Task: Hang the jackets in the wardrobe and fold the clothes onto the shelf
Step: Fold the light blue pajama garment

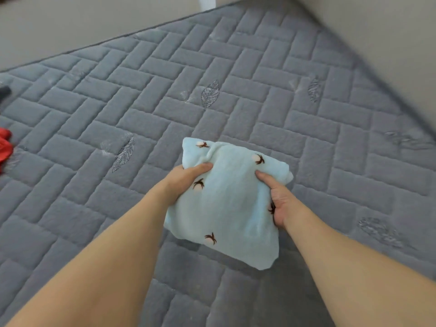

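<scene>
The folded blue garment (226, 199) is held over the bed (306, 119), long axis running 11 to 5 o'clock. Left hand (186, 178) grips at 9, right hand (280, 204) at 3, fingers apparently curled beneath.

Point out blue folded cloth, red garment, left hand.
blue folded cloth (226, 204), head view, bare middle of its top face
red garment (4, 147), head view, the bit showing at the left edge
left hand (186, 180), head view, back of the hand
</scene>
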Demonstrator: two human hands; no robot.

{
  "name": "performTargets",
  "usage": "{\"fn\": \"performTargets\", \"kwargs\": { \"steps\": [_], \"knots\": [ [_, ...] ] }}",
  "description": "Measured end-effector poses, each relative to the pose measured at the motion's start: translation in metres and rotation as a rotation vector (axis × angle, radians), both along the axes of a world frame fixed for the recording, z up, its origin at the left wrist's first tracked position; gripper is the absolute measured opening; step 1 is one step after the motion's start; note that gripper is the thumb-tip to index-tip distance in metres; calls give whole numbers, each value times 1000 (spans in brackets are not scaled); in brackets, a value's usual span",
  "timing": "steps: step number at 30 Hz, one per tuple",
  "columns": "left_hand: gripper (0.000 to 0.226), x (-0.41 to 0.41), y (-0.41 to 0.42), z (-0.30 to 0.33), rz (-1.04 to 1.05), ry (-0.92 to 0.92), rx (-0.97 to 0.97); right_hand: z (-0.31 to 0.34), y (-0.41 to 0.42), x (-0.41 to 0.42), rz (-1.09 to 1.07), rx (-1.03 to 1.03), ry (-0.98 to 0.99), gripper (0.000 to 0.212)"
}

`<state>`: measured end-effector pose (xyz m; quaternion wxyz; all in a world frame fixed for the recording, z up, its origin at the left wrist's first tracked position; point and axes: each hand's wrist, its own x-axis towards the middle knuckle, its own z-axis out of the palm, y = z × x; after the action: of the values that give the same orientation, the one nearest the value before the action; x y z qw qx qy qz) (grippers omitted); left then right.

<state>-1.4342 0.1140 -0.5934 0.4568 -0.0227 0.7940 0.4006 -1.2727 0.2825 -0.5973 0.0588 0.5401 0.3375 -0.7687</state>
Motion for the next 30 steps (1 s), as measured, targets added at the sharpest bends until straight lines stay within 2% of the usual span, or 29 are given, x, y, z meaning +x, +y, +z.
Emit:
{"fn": "performTargets", "kwargs": {
  "steps": [3,7,11,13,19,22,26,30],
  "knots": [
    [58,25,40,57,-48,48,87,70,21,39,-112,90,35,32],
    [55,75,87,156,-192,113,239,169,35,108,-278,217,111,38],
    [84,140,115,256,-333,168,333,268,30,194,-450,318,176,41],
    [89,180,128,304,-414,187,374,313,24,239,-539,368,201,41],
    [82,327,171,439,-658,228,522,436,6,390,-815,529,261,43],
    [93,412,192,494,-792,231,600,481,-3,475,-937,617,261,54],
    [86,533,207,547,-920,198,724,530,-22,588,-1079,741,222,69],
    [92,650,214,586,-1062,156,828,576,-47,694,-1213,859,207,66]
  ]
}}
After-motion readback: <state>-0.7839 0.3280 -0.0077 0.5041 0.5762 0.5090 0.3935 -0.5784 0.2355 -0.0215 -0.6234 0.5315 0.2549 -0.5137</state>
